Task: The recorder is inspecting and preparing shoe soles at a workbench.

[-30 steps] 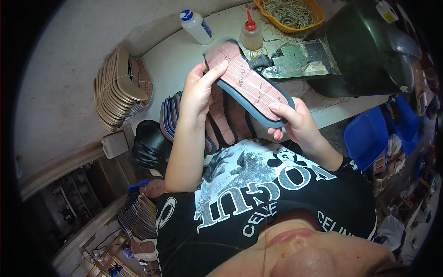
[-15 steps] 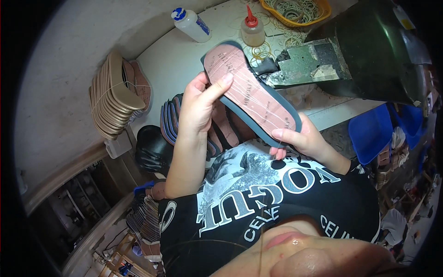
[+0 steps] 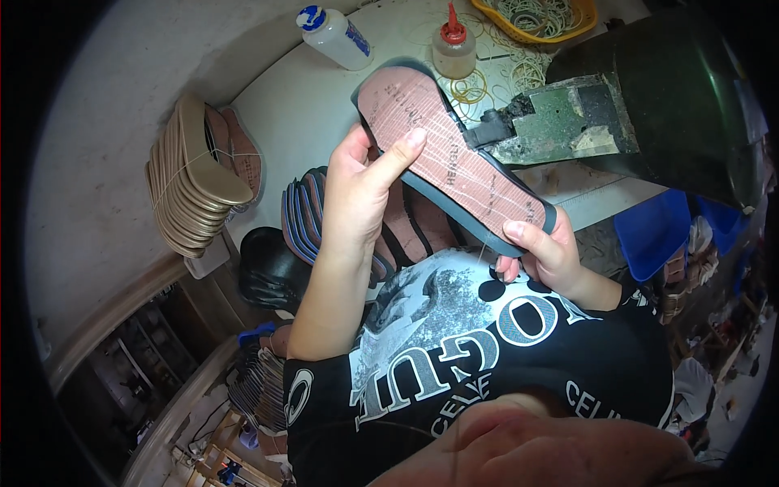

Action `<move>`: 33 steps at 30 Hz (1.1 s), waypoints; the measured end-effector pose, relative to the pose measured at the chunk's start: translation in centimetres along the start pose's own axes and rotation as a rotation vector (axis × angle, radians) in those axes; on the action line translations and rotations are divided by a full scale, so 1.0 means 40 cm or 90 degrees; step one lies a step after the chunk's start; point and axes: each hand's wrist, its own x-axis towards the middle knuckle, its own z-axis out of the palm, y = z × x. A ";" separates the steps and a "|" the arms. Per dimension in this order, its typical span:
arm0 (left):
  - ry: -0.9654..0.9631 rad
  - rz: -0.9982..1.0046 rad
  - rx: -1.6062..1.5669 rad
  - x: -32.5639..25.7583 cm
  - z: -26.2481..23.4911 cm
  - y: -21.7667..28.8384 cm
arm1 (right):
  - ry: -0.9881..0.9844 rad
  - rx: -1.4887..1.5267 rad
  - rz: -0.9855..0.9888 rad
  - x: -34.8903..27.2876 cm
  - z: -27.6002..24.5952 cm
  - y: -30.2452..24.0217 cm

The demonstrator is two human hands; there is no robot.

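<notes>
I hold a shoe sole (image 3: 454, 154), pinkish-brown on its upper face with dark printing and a grey-blue rim, slanting from upper left to lower right. My left hand (image 3: 369, 174) grips the long side near its upper end, the thumb lying on the face. At the lower end my right hand (image 3: 548, 252) pinches the rim, thumb on top and fingers underneath. The sole's far edge lies against or very near the black tip of a green machine arm (image 3: 560, 126); whether they touch I cannot tell. A thin thread hangs by the right fingers.
Beyond the sole stand a white bottle with a blue cap (image 3: 337, 40), a red-tipped glue bottle (image 3: 454, 53) and a yellow basket (image 3: 540, 28) of rubber bands. A tied stack of tan soles (image 3: 191, 187) sits left. More soles (image 3: 304, 215) and a black object (image 3: 268, 264) lie nearer.
The sole's lower end and my right hand have shifted right, while the upper end stays nearly in place. Both hands keep their hold. The view has shifted slightly.
</notes>
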 end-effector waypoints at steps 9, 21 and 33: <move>0.085 0.032 0.167 0.052 -0.044 0.007 | 0.022 0.043 -0.043 0.042 0.036 0.005; -0.532 0.399 0.858 0.163 0.010 0.179 | 0.015 0.052 -0.097 0.094 0.091 0.017; -0.557 0.362 0.971 0.120 0.012 0.207 | 0.038 0.027 -0.087 0.096 0.100 -0.001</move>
